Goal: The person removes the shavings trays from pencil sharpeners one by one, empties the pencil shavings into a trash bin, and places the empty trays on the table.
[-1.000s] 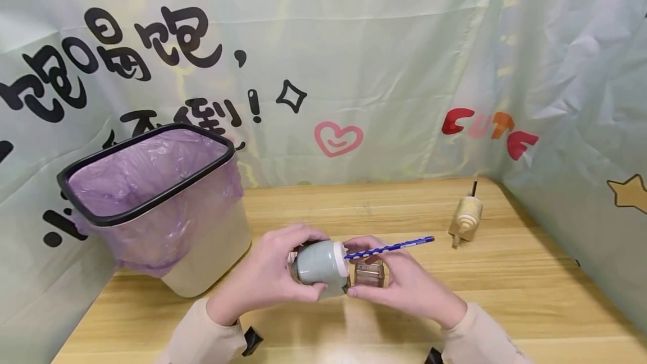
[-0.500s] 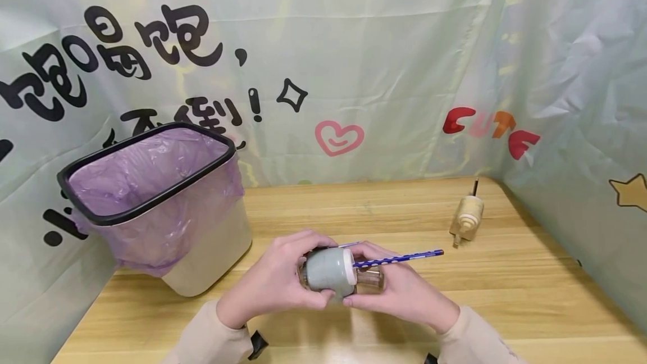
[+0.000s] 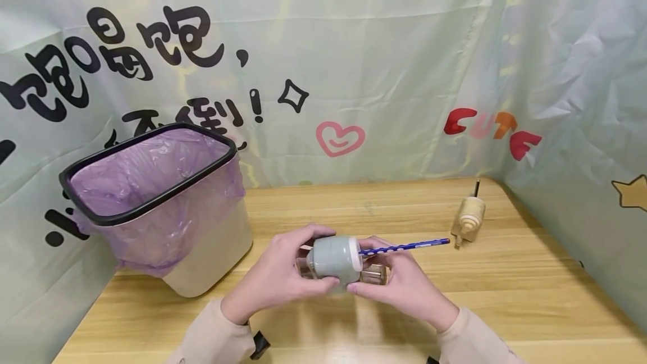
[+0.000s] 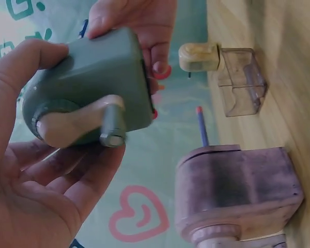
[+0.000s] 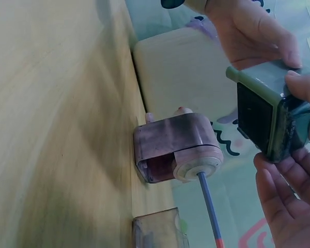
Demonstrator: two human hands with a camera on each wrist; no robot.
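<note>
Both hands hold a grey-green crank pencil sharpener above the middle of the table. My left hand grips its crank end, thumb on one side and fingers on the other. Thumb and fingers of my right hand grip its front end, by the white ring. A blue pencil sticks out of that ring to the right. In the right wrist view a dark opening shows in the sharpener's body. Below stands a purplish sharpener holding another pencil; in the head view my hands mostly hide it.
A clear drawer lies on the wooden table near the purplish sharpener. A cream sharpener with a dark pencil stands at the back right. At the left is a bin with a purple liner. Printed fabric hangs behind.
Both hands and the grey-green sharpener have shifted slightly right. The pencil's far end dipped and then rose again, and the hands still grip the sharpener.
</note>
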